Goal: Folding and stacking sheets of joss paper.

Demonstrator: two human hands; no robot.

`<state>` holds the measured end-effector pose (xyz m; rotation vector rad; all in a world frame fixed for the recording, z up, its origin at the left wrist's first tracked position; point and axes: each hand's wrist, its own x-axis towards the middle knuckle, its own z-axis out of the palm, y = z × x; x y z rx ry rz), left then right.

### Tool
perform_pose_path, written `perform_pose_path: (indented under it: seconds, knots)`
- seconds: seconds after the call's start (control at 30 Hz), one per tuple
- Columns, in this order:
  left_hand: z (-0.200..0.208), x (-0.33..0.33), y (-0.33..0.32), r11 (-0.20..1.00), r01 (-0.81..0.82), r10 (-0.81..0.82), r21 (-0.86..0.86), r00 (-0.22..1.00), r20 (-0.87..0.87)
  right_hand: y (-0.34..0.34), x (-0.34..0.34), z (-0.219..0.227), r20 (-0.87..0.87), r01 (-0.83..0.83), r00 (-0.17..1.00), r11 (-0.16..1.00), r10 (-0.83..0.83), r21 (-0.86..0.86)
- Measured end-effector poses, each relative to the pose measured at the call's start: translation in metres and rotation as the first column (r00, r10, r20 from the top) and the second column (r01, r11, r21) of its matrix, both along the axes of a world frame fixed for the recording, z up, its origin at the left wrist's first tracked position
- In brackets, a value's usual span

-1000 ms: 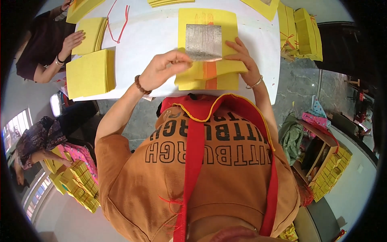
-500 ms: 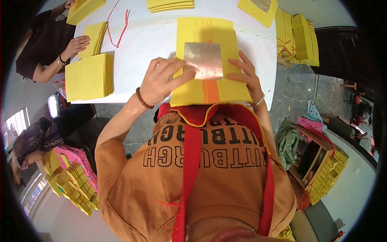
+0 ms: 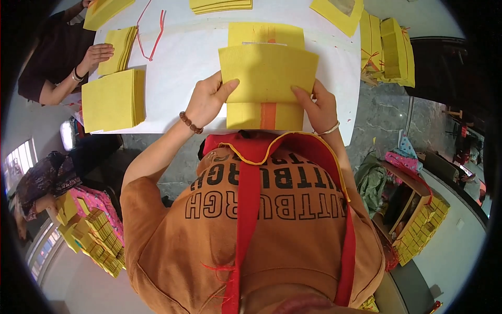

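Note:
Between my hands is a piece of yellow paper, its lower edge slightly bent; whether it is one sheet or several I cannot tell. My left hand pinches its left edge, thumb on top. My right hand grips the right edge the same way. Under it lies a yellow paper stack with an orange stripe down its middle. A thin strip of the silver foil square shows past the held paper's far edge; the rest is hidden.
The white table carries a yellow paper stack at left, red string, another stack at the far edge and a foil-marked yellow piece. A co-worker's hand rests on a yellow bundle. Tied bundles stand at right.
Both hands have left the foil square's sides and now hold yellow paper over it. The foil, in full view before, is almost wholly covered. The stack beneath lies straighter.

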<state>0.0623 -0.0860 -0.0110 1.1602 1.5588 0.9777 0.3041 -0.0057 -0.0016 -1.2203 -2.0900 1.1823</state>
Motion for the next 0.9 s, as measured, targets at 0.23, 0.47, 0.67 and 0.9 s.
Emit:
perform_pose_path:
  seconds: [0.23, 0.47, 0.67, 0.9]
  knots:
    - [-0.014, -0.002, 0.001, 0.994, -0.048, 0.066, -0.099, 0.981, 0.181, 0.005, -0.007, -0.004, -0.152, 0.132, 0.978, 0.988, -0.143, -0.083]
    - [0.002, 0.002, 0.008, 0.976, -0.076, 0.116, -0.202, 0.975, 0.191, 0.001, -0.006, -0.017, -0.204, 0.184, 0.96, 0.981, -0.193, -0.062]
    - [-0.005, -0.005, 0.013, 0.953, -0.056, 0.127, -0.299, 0.966, 0.225, 0.004, -0.01, -0.022, -0.196, 0.24, 0.936, 0.938, -0.292, -0.252]
    - [0.005, 0.001, 0.016, 0.948, -0.1, 0.202, -0.302, 0.924, 0.326, 0.003, -0.013, -0.023, -0.222, 0.284, 0.909, 0.914, -0.353, -0.29]
